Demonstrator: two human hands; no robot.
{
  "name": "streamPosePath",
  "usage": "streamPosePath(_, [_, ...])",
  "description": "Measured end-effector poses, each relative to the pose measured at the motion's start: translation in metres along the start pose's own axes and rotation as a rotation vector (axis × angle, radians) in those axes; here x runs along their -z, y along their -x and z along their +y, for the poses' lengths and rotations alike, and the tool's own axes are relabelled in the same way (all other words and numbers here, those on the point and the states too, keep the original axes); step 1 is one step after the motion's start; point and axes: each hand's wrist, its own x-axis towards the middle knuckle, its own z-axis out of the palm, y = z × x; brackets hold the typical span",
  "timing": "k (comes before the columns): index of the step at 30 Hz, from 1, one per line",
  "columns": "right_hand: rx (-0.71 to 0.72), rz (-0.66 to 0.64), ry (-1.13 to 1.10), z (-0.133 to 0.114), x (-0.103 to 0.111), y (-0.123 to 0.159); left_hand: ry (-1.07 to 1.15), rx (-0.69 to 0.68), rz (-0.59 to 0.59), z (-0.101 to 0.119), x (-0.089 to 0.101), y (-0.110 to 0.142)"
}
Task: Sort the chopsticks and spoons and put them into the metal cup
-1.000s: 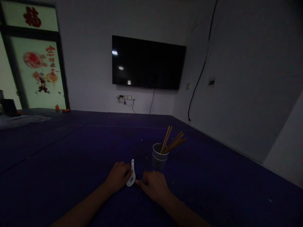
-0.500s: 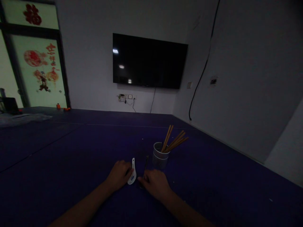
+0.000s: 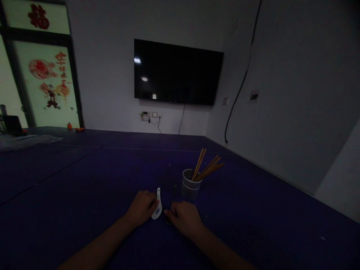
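A white ceramic soup spoon (image 3: 159, 210) with a blue mark in its bowl lies on the purple tabletop, handle pointing away from me. My left hand (image 3: 143, 207) is closed at its left edge, thumb and curled fingers against it. To the right, a thin dark metal spoon (image 3: 173, 193) also points away, its lower end showing dimly beneath my fingers. My right hand (image 3: 184, 217) is closed around the middle of it, thumb toward the left. Just beyond that hand stands a grey metal cup (image 3: 190, 190) with several wooden chopsticks (image 3: 209, 169) leaning out of it to the right.
The purple tabletop (image 3: 112, 168) stretches to the wall, with seams across it. A black television (image 3: 177, 73) hangs above sockets and cables. Clear plastic wrapping (image 3: 28, 140) and a dark object (image 3: 12, 125) lie far left; small orange items (image 3: 79, 129) sit near the door.
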Motion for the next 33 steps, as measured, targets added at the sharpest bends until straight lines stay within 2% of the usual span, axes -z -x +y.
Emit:
streamPosePath(16, [0.024, -0.024, -0.035, -0.0006, 0.0042, 0.0011, -0.009, 0.0, -0.04, 0.0027, 0.005, 0.0004])
streamPosePath(33, [0.062, -0.026, -0.021, -0.0034, 0.0075, 0.0045, 0.017, -0.006, -0.024, 0.003, 0.0093, 0.0017])
